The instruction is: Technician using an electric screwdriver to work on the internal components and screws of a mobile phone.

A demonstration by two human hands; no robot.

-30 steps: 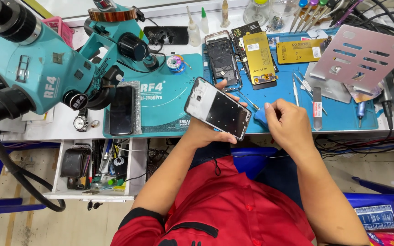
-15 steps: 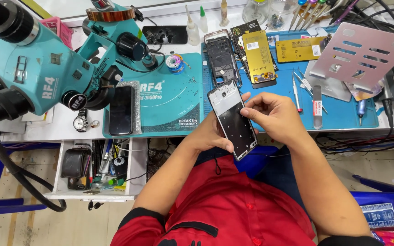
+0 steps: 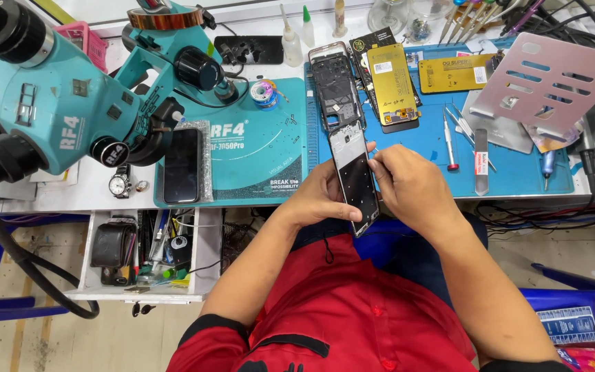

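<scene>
Fingers [image 3: 339, 180] of the left hand [image 3: 321, 200] are curled around the left edge of the phone panel [image 3: 355, 180], thumb on top, so this hand is closed on it. Right hand [image 3: 408, 186] has its fingertips pinched at the right edge of the panel, near its upper part; whether they hold a small tool or only touch the edge, I cannot tell. The panel is held above the front edge of the bench, long and narrow, with its top end pointing to 12 o'clock and its lower end over the person's lap. At 12 o'clock from it, lying on the blue mat [image 3: 421, 148], is an open phone frame [image 3: 336, 89], and at 1 o'clock a yellow battery [image 3: 392, 83]. A second yellow battery [image 3: 454, 72] lies farther, at 2 o'clock. At 3 o'clock of the right hand lie a screwdriver [image 3: 449, 141] and a flat metal tool [image 3: 481, 162]. A dark phone [image 3: 182, 165] rests at 9 o'clock under the teal microscope [image 3: 56, 110], and an open drawer [image 3: 139, 251] is at 8 o'clock. My judgement is that the step in hand is checking or working the panel's edge while the other hand steadies it. The next move would call for a firm hold on the left and a light, exact touch on the right, since the thin panel can bend or crack.
</scene>
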